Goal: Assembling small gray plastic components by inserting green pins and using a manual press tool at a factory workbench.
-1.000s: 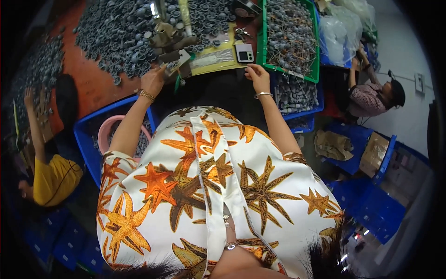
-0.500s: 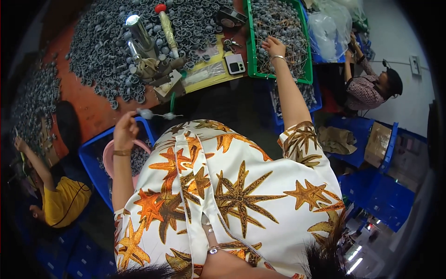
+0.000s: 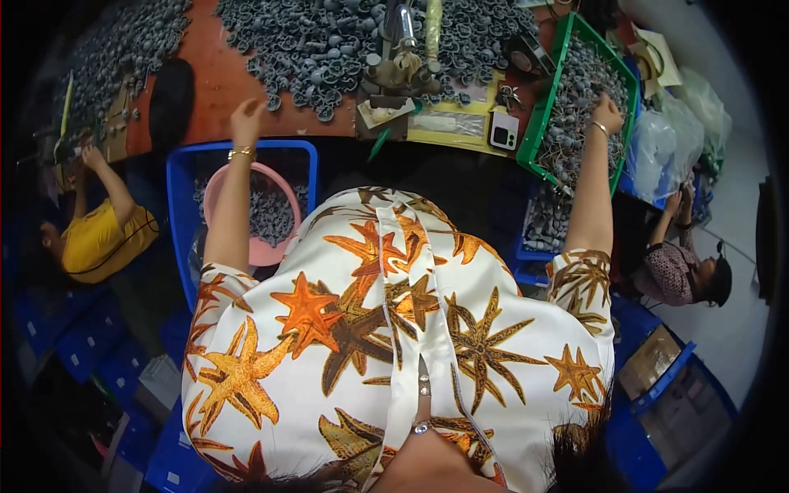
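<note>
My left hand (image 3: 246, 125) is raised over the table's front edge, just short of the heap of small grey plastic parts (image 3: 304, 70). Its fingers look loosely apart, and nothing shows in them. At the right, my right hand (image 3: 606, 113) reaches into a green crate (image 3: 567, 37) filled with grey ball-shaped parts on thin copper-coloured wires (image 3: 567, 135). Its fingers are pinched together among them; what they hold is too small to make out. Between my hands, a small metal bench press (image 3: 400, 70) stands at the table edge, a yellow-wrapped lever (image 3: 433, 29) beside it.
Below my left forearm, a pink basin (image 3: 215, 185) with grey parts sits in a blue crate (image 3: 311, 168). A phone (image 3: 503, 130) and tape dispenser (image 3: 526, 56) lie near the green crate. Two other people work nearby: a yellow shirt (image 3: 111, 238) left, a patterned sleeve (image 3: 666, 271) right.
My view has swung, shifting the table rightward. My left hand has moved forward from beside the press to the heap; the wired grey part near it is out of sight. My right hand stays in the crate.
</note>
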`<state>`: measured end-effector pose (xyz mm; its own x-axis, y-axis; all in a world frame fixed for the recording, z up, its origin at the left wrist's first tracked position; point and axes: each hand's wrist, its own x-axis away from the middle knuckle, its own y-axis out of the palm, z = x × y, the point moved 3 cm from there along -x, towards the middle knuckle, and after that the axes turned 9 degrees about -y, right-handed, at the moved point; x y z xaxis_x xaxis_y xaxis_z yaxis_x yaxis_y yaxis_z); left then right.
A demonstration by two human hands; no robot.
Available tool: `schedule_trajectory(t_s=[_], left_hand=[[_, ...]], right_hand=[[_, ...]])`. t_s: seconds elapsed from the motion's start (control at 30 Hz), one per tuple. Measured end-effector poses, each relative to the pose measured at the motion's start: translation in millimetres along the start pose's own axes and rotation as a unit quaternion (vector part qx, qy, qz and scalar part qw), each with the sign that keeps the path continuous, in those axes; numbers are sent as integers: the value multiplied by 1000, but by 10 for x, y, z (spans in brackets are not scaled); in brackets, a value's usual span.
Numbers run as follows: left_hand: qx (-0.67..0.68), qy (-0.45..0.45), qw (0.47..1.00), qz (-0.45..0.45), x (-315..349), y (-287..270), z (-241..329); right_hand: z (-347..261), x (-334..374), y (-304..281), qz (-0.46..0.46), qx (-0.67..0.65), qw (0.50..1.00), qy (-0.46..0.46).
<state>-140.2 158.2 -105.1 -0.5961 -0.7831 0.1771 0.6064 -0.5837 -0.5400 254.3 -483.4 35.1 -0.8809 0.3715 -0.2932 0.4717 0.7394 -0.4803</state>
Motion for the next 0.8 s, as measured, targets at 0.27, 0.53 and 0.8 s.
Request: schedule_trajectory(t_s=[0.27, 0.53, 0.8], left_hand=[[-156, -98, 972, 149, -63, 468, -110], [207, 9, 976, 69, 427, 730, -113], [44, 245, 968, -43, 1026, 1439, 892]], right_hand=[[-1348, 204, -844, 28, -116, 982, -147], [-1284, 1195, -801, -213, -383, 898, 32], [-1244, 2680, 14, -494, -464, 716, 168]])
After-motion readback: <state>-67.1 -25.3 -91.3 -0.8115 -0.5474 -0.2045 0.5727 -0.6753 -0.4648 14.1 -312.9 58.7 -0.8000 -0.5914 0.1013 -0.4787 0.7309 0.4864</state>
